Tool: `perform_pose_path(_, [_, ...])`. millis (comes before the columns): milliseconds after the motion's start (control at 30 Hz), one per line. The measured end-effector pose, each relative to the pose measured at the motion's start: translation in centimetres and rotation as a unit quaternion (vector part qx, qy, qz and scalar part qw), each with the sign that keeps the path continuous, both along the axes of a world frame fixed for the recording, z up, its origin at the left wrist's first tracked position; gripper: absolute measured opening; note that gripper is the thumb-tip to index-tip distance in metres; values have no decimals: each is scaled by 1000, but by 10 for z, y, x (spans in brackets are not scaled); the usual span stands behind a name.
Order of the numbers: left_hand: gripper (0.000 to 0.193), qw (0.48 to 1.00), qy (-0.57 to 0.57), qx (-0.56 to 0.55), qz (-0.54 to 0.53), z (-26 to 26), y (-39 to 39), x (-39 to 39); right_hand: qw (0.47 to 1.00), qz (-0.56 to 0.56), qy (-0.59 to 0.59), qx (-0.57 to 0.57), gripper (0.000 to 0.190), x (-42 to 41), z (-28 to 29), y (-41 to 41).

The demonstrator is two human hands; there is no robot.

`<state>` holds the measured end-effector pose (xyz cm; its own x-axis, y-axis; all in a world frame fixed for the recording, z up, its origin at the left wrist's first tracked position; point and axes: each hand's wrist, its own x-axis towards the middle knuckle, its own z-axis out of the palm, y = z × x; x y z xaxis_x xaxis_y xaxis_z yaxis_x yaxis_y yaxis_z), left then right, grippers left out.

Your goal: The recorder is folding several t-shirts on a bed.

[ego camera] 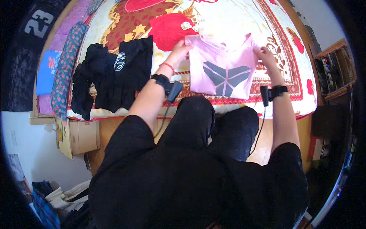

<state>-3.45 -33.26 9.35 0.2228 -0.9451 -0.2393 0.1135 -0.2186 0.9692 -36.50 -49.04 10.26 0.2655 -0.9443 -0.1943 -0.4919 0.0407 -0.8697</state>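
A pink T-shirt (197,77) with a dark grey geometric print lies on the bed in front of my knees, its neckline away from me. It looks folded into a compact, roughly square shape. My left hand (180,53) pinches its upper left edge, with a red cord and a black strapped device on that wrist. At the opposite upper edge, my right hand (264,57) grips the fabric between thumb and fingers; a similar device is strapped there. Left of the T-shirt, a rumpled black garment (134,74) with a white print is spread on the bed.
A bedspread (294,83) with red, brown and gold floral patterns covers the bed. Along the left runs a rolled floral cloth (70,65) beside a blue fabric piece (47,74). A cardboard box (84,136) stands below left. A wooden shelf (338,68) holds items at right.
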Motion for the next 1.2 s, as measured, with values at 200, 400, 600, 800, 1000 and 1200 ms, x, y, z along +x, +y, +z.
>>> perform_pose_path(200, [46, 959, -249, 80, 112, -111, -18, 12, 993, -43, 82, 71, 54, 24, -97, -7])
perform_pose_path(400, [30, 905, -397, 65, 139, -107, -22, 6, 976, -55, 195, -85, 71, 41, -136, -16])
perform_pose_path(600, [25, 921, -306, 60, 231, -117, -29, 15, 989, -127, 66, -39, 59, 57, -77, 1])
perform_pose_path(800, [23, 962, -145, 0, 233, -107, -41, 15, 984, -113, -65, 122, 44, 33, -92, -15])
perform_pose_path(1000, [11, 947, -58, -134, 286, -124, -41, 25, 977, -97, -168, 90, 58, 38, -80, 6])
perform_pose_path(1200, [21, 967, -136, 24, 213, -109, -45, -5, 998, -32, 37, 33, 69, 26, -105, 9])
